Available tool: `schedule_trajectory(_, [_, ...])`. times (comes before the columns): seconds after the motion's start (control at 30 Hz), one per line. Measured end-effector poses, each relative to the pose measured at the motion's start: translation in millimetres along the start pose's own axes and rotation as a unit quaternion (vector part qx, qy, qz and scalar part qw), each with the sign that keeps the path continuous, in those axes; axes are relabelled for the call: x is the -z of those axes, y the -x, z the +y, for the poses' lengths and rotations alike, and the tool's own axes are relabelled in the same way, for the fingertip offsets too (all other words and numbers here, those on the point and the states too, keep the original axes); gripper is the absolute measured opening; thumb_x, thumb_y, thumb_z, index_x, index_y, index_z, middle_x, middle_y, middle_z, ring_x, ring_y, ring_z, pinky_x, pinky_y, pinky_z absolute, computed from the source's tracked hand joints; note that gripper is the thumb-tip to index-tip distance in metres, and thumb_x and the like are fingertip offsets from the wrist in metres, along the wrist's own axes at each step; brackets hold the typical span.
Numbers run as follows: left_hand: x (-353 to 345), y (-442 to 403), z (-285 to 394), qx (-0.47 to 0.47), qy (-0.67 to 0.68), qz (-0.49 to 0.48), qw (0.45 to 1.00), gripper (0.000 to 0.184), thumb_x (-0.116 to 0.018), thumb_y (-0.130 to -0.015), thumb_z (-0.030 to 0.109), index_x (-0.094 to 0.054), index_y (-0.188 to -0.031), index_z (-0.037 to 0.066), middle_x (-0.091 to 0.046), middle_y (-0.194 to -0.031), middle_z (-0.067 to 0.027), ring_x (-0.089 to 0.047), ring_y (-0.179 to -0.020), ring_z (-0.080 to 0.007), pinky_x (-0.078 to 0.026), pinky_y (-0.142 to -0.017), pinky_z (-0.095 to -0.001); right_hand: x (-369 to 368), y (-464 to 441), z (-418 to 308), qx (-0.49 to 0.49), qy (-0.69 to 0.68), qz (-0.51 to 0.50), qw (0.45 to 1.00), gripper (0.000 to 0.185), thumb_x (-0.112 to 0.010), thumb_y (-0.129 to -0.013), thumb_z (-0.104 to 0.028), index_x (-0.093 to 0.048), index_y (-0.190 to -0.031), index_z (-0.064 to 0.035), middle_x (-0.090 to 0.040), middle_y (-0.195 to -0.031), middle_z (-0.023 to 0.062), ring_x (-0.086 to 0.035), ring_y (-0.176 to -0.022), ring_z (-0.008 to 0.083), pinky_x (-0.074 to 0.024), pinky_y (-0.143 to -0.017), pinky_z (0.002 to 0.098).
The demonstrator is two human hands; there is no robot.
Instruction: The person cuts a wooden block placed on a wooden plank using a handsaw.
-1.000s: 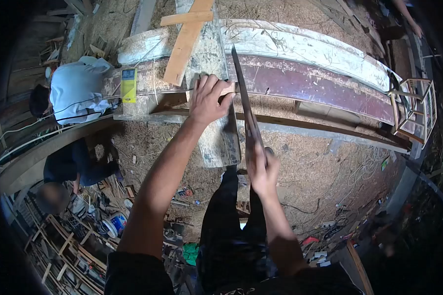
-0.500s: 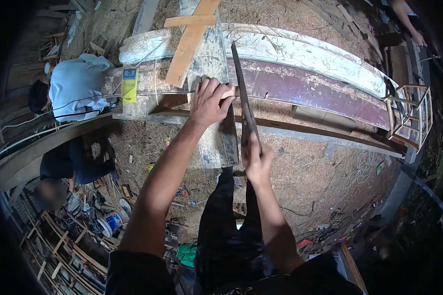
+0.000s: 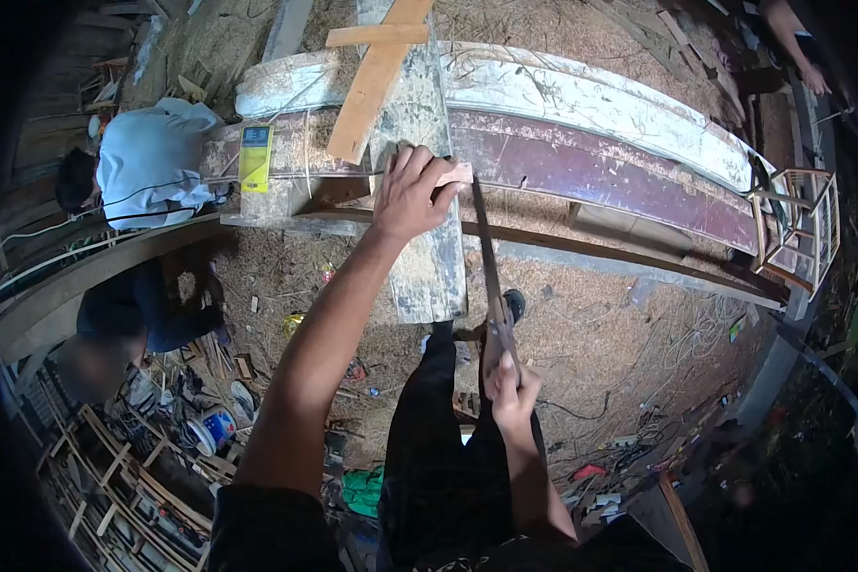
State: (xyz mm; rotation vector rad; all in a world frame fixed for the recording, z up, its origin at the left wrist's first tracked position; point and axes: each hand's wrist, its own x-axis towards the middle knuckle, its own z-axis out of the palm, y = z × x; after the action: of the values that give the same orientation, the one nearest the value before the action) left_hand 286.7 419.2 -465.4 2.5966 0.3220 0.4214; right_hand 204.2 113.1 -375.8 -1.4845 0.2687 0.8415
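My right hand [image 3: 513, 391] is closed around the handle of a hand saw [image 3: 489, 262], whose blade runs up and away from me. The blade's far end meets the end of a small wood piece [image 3: 460, 173]. My left hand [image 3: 412, 194] presses that wood piece down on a worn, paint-stained plank [image 3: 429, 276], its fingers curled over it. Most of the piece is hidden under the hand. Beyond my left hand, a flat wooden strip [image 3: 362, 110] lies aslant on the plank, with a shorter strip [image 3: 377, 35] across it.
A long bench-like timber [image 3: 582, 186] with a white curved board [image 3: 591, 100] runs crosswise under the plank. A yellow package [image 3: 255, 157] lies on its left part. A small wooden frame [image 3: 796, 229] stands at right. Two people [image 3: 153, 162] are at left; another person's arm [image 3: 791, 43] shows top right.
My right hand has drawn the saw back toward my body, so less of the blade reaches past the wood piece. My left hand keeps its hold on the piece.
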Motion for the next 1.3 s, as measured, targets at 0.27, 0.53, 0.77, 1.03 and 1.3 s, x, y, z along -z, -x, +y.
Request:
schedule_trajectory(0.27, [15,-4,14,-0.016,0.086,0.049,0.995,0.027,-0.071,-0.083,0.013,-0.066,-0.109,0.014,-0.059,-0.105,-0.0072,-0.053,-0.104,-0.0313,-0.043,-0.091,-0.0432,16,-9,-81,0.129,0.185,0.057,0.973,0.035,-0.069,-0.094,-0.024,-0.057,-0.068,-0.0036,-0.049,-0.059,-0.0059,-0.042,-0.054,0.0046,-0.033,-0.047,0.026])
schedule_trajectory(0.53, [127,34,128,0.229,0.435,0.036,0.87,0.024,-0.064,-0.097,0.023,-0.066,-0.107,0.001,-0.059,-0.084,0.0047,-0.049,-0.073,-0.003,-0.038,-0.059,-0.0208,-6,12,-182,0.269,0.19,0.047,0.943,0.017,-0.079,-0.084,-0.01,-0.067,-0.089,0.0002,-0.061,-0.074,-0.0029,-0.046,-0.061,0.0025,-0.0388,-0.054,0.02])
schedule_trajectory(0.77, [238,65,235,0.223,0.626,0.073,0.744,0.025,-0.064,-0.096,0.013,-0.065,-0.117,-0.001,-0.065,-0.098,0.0008,-0.057,-0.09,-0.0048,-0.045,-0.081,-0.0211,-52,102,-247,0.394,0.165,-0.049,0.903,0.024,-0.083,-0.079,-0.012,-0.069,-0.095,-0.0006,-0.067,-0.074,0.002,-0.056,-0.066,0.0064,-0.048,-0.061,0.0259])
schedule_trajectory(1.03, [313,101,319,0.164,0.606,0.118,0.77,0.027,-0.067,-0.094,0.014,-0.067,-0.116,-0.002,-0.069,-0.108,-0.0064,-0.062,-0.1,-0.0112,-0.048,-0.091,-0.026,-52,185,-279,0.447,0.031,-0.131,0.884,0.019,-0.08,-0.085,-0.01,-0.063,-0.086,-0.0008,-0.063,-0.08,-0.0002,-0.051,-0.064,0.005,-0.0406,-0.056,0.0193])
schedule_trajectory(1.3, [317,139,363,0.217,0.618,0.099,0.75,0.023,-0.062,-0.099,0.024,-0.068,-0.108,0.003,-0.066,-0.089,0.0016,-0.058,-0.075,-0.0043,-0.046,-0.067,-0.0209,-11,218,-287,0.446,0.123,-0.193,0.865,0.013,-0.076,-0.086,-0.004,-0.063,-0.089,-0.0017,-0.056,-0.072,-0.0057,-0.048,-0.065,0.0023,-0.04,-0.057,0.0199])
